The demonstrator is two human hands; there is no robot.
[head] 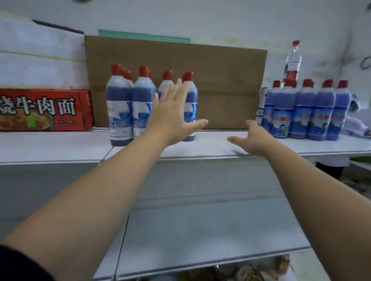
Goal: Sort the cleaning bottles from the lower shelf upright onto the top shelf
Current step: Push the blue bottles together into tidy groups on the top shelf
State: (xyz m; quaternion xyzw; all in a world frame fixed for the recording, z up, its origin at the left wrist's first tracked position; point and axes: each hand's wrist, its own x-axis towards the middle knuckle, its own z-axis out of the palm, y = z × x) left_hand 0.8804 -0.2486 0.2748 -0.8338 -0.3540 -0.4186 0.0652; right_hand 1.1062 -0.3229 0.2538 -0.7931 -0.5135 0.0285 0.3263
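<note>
Several blue cleaning bottles with red caps (119, 106) stand upright in a cluster on the white top shelf (212, 146), left of centre. A second group of the same bottles (321, 111) stands upright at the right of that shelf. My left hand (173, 113) is spread flat, fingers apart, in front of the left cluster, covering part of its rightmost bottle (190, 97); whether it touches is unclear. My right hand (253, 137) hovers open over the bare shelf between the two groups, holding nothing.
A large brown carton (223, 81) stands behind the left cluster. A red noodle box (36, 109) with white boxes stacked on it fills the shelf's left end. A clear water bottle (292, 60) stands behind the right group. The lower grey shelf (196, 228) has packaged goods below it.
</note>
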